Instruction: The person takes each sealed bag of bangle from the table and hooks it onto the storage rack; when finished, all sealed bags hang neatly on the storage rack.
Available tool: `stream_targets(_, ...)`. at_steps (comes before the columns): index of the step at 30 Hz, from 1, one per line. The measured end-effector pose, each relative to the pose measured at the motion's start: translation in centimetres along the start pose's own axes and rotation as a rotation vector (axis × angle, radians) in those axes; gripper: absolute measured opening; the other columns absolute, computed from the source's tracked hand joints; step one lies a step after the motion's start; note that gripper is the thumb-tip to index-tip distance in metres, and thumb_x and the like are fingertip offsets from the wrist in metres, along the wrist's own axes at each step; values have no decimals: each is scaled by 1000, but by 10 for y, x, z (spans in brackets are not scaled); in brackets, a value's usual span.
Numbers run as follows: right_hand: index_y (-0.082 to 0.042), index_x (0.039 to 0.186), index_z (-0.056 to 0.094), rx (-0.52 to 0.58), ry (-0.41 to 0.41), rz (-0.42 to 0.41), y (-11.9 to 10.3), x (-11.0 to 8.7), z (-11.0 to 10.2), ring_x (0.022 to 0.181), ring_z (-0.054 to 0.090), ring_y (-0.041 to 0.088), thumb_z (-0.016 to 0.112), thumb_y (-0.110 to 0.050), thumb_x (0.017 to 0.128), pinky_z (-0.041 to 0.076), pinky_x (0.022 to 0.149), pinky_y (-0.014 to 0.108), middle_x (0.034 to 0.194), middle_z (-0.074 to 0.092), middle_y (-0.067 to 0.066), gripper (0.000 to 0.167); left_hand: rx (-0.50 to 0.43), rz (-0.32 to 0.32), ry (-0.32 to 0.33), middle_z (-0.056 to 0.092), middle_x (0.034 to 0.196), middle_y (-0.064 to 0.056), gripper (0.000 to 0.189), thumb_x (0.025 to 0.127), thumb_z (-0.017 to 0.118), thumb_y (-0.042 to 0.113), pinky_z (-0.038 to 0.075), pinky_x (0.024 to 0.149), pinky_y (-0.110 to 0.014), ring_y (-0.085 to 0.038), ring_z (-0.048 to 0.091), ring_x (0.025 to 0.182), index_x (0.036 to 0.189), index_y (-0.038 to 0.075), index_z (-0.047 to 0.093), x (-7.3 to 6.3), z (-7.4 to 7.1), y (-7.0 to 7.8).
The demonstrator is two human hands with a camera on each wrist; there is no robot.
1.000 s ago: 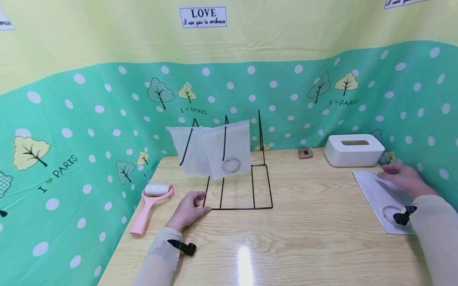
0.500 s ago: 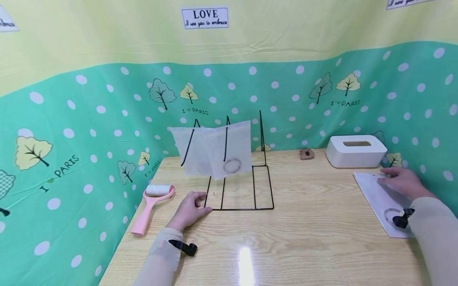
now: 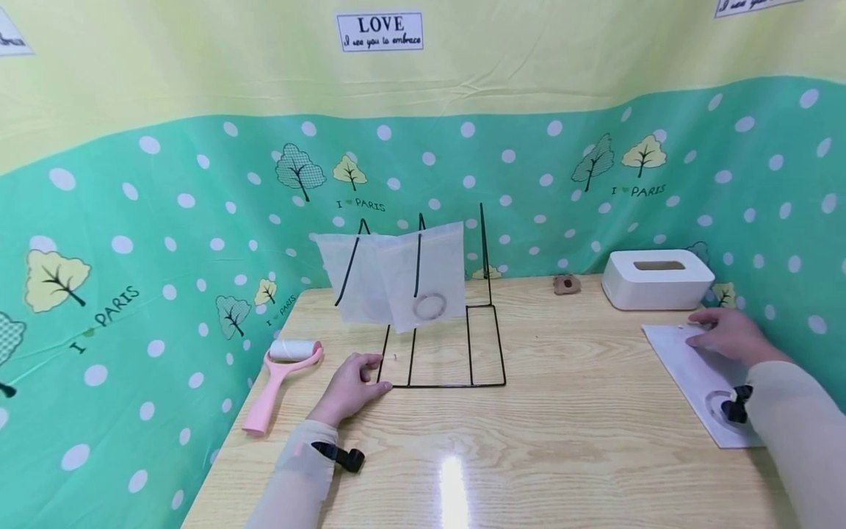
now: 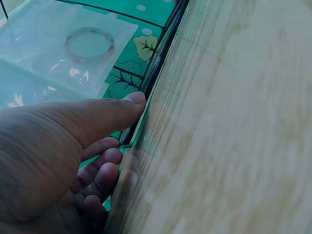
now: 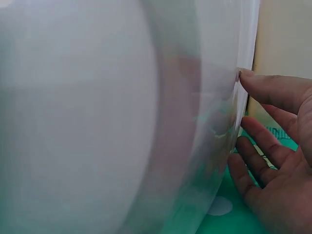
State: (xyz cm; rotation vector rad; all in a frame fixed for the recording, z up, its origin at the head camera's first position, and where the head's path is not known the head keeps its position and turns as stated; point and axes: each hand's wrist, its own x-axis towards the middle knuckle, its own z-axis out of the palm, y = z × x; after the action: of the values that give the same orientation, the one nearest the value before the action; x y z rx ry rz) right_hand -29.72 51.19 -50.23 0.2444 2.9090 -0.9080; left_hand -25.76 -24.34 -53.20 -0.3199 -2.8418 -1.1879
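A black wire rack [image 3: 443, 386] stands on the wooden table, and my left hand [image 3: 349, 388] holds its front left corner. Close up, the left thumb [image 4: 109, 116] lies along the front rod, with the fingers curled beside it. Two frosted plastic bags [image 3: 432, 268] hang overlapping on the rack's uprights; the front one shows a grey ring. At the far right, my right hand [image 3: 730, 338] pinches the upper edge of another frosted bag [image 3: 681, 360] lying on the table. In the right wrist view the thumb [image 5: 273, 87] touches that bag's edge, fingertips alongside it.
A pink lint roller [image 3: 271, 389] lies left of the rack. Behind my right hand stands a white tissue box [image 3: 654, 279], with a small brown object [image 3: 565, 284] to its left. A patterned curtain [image 3: 529, 176] closes off the back and sides.
My right hand has shifted slightly left and toward me, and the frosted bag under it has slid the same way. The left hand keeps its hold on the rack corner.
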Motion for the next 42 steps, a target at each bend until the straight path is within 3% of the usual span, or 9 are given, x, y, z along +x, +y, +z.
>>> stream_targets(8, 11, 139, 50, -30, -17, 2, -8, 0, 3, 106, 53, 53, 88, -33, 84, 50, 79, 57, 131, 47, 41, 80, 21, 3, 1, 56, 99, -1, 63, 84, 91, 27, 44, 78, -36, -17, 51, 86, 138, 6, 66, 0, 0, -1)
stream_targets(18, 12, 140, 46, -71, -63, 21, -21, 0, 11, 113, 48, 60, 92, -49, 76, 45, 90, 69, 135, 41, 45, 100, 7, 2, 3, 57, 100, -2, 63, 84, 92, 28, 43, 79, -37, -17, 51, 86, 137, 6, 66, 1, -1, 1)
stream_targets(22, 11, 137, 52, -33, -79, 18, -23, -4, 12, 107, 52, 51, 91, -46, 80, 49, 86, 63, 129, 52, 39, 89, 4, -4, -1, 57, 100, -2, 63, 84, 91, 27, 43, 79, -37, -17, 51, 86, 138, 6, 66, 0, -1, 2)
stream_targets(26, 6, 130, 61, 31, -117, 18, -25, -9, 13, 103, 55, 44, 87, -40, 86, 51, 81, 53, 121, 62, 30, 69, 7, -4, 3, 57, 101, -2, 63, 84, 91, 26, 43, 79, -37, -17, 51, 87, 137, 6, 66, -1, -1, 4)
stream_targets(31, 0, 123, 68, 71, -100, -19, -29, -13, 16, 102, 56, 40, 77, -34, 96, 48, 77, 45, 116, 67, 21, 45, 11, -5, 5, 58, 101, -2, 63, 84, 91, 26, 43, 79, -37, -17, 51, 87, 138, 5, 66, -2, -2, 3)
stream_targets(42, 0, 117, 70, 72, 20, -152, -37, -34, 18, 95, 53, 34, 74, -32, 100, 46, 68, 34, 109, 67, 17, 36, 18, -20, -2, 59, 105, -1, 63, 85, 90, 26, 44, 81, -37, -18, 52, 88, 140, 7, 65, -4, -2, 4)
